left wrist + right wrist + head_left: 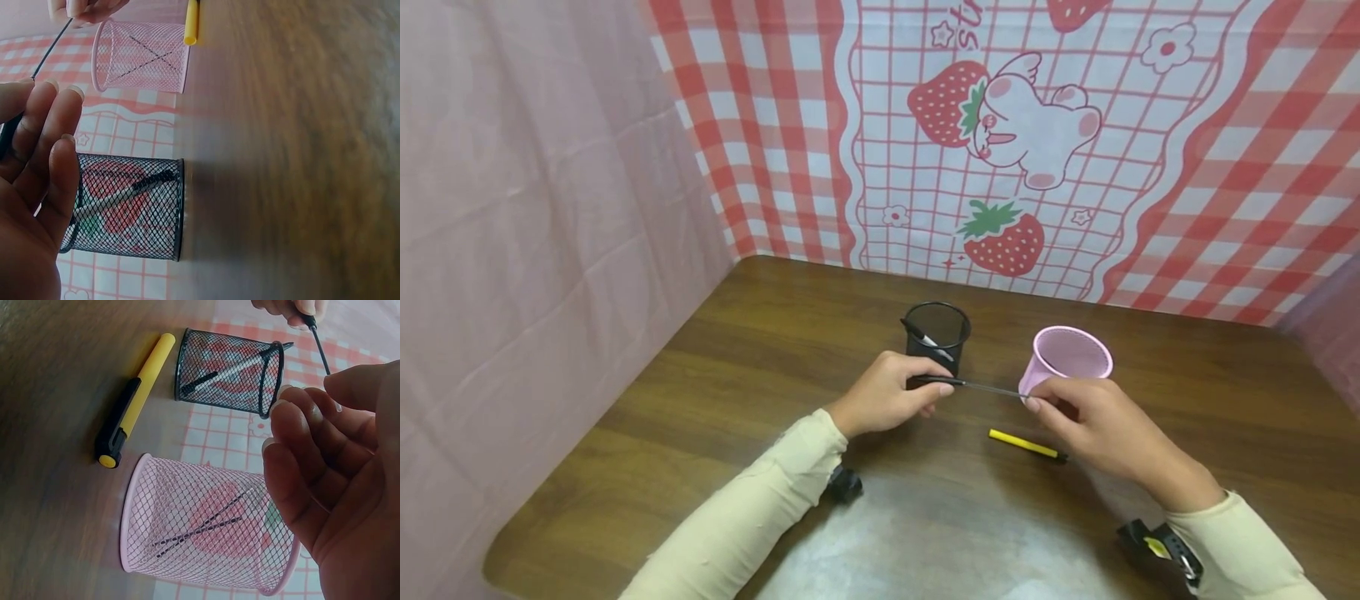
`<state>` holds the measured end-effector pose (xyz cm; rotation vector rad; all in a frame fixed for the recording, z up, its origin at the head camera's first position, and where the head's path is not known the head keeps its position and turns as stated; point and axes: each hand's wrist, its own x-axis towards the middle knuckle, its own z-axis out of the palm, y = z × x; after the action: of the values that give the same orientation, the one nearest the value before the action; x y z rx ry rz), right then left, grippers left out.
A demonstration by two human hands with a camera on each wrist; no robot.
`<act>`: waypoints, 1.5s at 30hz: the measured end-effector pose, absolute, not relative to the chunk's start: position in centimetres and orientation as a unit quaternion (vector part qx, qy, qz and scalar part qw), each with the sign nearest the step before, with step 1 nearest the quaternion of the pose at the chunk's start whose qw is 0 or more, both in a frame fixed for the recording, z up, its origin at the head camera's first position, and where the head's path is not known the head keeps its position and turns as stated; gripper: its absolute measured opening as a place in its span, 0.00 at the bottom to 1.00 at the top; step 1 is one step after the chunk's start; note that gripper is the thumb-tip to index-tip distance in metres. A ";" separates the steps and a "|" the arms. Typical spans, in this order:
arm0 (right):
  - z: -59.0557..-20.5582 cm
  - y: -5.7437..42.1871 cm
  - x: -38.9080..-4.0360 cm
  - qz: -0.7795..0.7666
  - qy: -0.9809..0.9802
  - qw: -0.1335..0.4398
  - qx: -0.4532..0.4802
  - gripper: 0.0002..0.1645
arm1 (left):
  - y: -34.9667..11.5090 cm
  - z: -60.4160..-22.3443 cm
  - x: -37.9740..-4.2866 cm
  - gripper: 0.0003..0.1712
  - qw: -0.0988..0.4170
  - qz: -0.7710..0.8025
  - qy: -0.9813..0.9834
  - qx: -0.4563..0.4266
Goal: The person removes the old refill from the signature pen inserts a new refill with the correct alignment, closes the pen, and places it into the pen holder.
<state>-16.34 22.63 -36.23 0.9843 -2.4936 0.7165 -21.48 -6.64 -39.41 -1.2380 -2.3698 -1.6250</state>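
Seen by the head camera, the left hand [891, 393] comes first from the left, its grip narrow, holding the black handle of a thin tool [942, 380]. The tool is level above the desk [700, 367], its slim shaft running towards three o'clock. Between one and two o'clock from that hand stands a black mesh cup [917, 352]; a pen [929, 340] leans inside, dark end out at ten o'clock. Further right, a yellow-and-black cutter [1024, 443] lies on the desk, its yellow end towards ten o'clock and dark end towards four. A pink mesh cup [1037, 368] stands upright at three o'clock from the black one. The right hand [1097, 421], with the pink cup at its eleven o'clock, pinches the shaft's far end, its grip narrow.
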 end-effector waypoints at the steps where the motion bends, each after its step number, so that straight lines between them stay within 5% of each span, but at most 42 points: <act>1: -36.2 22.6 -16.4 0.254 -0.883 0.183 0.349 0.16 | -6.6 -39.4 -21.5 0.10 0.005 -0.519 -0.758 -0.395; 19: -36.2 22.2 -16.1 0.257 -0.882 0.180 0.351 0.15 | -6.4 -39.4 -21.2 0.07 -0.006 -0.527 -0.747 -0.405; 45: -36.1 21.8 -15.9 0.267 -0.881 0.160 0.357 0.14 | -6.1 -39.3 -21.1 0.12 -0.110 -0.630 -0.690 -0.339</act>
<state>-15.89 21.81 -36.07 1.0204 -2.5152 0.7621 -21.07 -6.10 -39.32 -1.1471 -2.3356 -2.1298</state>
